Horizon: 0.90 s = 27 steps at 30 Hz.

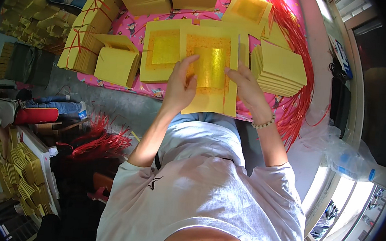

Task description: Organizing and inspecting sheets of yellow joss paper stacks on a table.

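Item: yellow paper sheet [211, 83] with a gold foil square [210, 68] at its centre, lying on the pink patterned cloth [130, 25] at 12 o'clock from the person's chest.

Left hand [180, 87]: flat on the sheet's left edge, fingers [188, 64] reaching onto the foil; pressing, not clamped.

Right hand [246, 86]: on the sheet's right edge, fingertips just touching the foil; a bead bracelet [264, 123] at the wrist. The hands sit apart, the foil between them.

Adjacent: second foil sheet [162, 51] at 9 o'clock of the first, partly tucked under it; squared stack of yellow sheets [280, 68] at 3 o'clock; tied paper bundles [83, 42] at 10 o'clock; red string [300, 47] along the far right.

Handling note: judged a fold or alignment step. Best done by keeping both edges pinned evenly, matching corners before creasing, and pressing on the paper border rather than the foil, which likely scuffs.
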Motion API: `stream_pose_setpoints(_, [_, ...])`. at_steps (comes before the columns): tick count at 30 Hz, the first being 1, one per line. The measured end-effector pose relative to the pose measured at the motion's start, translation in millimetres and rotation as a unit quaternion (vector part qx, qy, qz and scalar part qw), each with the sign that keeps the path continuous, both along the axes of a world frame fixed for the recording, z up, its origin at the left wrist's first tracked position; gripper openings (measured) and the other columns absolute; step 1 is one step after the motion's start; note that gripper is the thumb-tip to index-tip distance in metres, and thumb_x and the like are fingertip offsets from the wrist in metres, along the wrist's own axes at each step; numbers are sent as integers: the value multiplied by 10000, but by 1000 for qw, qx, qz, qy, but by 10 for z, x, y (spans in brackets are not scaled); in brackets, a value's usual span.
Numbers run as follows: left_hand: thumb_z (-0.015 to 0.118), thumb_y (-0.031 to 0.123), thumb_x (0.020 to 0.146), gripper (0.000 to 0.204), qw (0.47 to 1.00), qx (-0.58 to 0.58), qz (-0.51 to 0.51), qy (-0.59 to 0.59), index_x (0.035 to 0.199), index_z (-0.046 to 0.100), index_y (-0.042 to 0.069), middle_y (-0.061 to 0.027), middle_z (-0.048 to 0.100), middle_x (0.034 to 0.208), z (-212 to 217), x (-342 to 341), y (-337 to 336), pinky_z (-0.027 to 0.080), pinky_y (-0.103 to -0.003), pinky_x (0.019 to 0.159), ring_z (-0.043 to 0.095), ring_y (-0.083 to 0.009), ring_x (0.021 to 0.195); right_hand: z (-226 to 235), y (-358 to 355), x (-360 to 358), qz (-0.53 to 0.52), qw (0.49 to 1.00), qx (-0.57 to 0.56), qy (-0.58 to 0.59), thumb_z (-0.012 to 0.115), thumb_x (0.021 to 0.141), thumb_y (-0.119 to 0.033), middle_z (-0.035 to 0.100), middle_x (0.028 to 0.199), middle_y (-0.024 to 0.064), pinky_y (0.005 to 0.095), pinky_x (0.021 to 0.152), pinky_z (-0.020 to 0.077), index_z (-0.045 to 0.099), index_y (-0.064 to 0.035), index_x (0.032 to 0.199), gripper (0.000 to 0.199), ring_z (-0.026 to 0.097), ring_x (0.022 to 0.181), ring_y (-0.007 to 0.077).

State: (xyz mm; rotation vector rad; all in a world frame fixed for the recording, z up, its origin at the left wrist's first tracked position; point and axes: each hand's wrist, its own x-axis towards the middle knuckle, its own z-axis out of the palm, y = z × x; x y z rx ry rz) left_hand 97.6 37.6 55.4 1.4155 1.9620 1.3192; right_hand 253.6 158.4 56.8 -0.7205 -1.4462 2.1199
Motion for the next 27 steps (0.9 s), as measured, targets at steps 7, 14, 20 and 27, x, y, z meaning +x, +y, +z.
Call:
stream_pose_setpoints(7, [654,181,855,371,965,6,-12,-260,1161,513,28,-111,529,1159,111,52,103,412,-292,905,511,-179,1071,278,-182,32,78,996,29,39,463,858,-78,254,1481,133,280,1096,202,150,39,1445,675,248,1359,178])
stream_pose_setpoints(14, [768,248,733,549,989,45,57,-130,1153,490,28,-119,481,1104,68,314,117,409,-345,919,474,-237,1088,137,-346,-55,34,997,34,60,430,870,-265,127,1529,131,316,1134,101,103,21,1461,734,123,1409,193])
stream_pose_setpoints(20, [776,201,701,469,991,84,85,-59,1058,533,16,-118,476,1049,72,312,145,420,-348,878,484,-256,1044,81,-340,-69,5,990,-27,141,355,905,-329,143,1526,133,334,1141,80,145,35,1449,687,109,1414,207])
stream_pose_setpoints(27, [754,156,747,209,950,38,48,-307,839,653,-2,-78,587,873,59,114,214,419,-287,808,548,-181,883,-69,-191,-17,8,995,94,19,356,938,-152,220,1496,120,293,1116,153,201,-33,1457,555,173,1395,200])
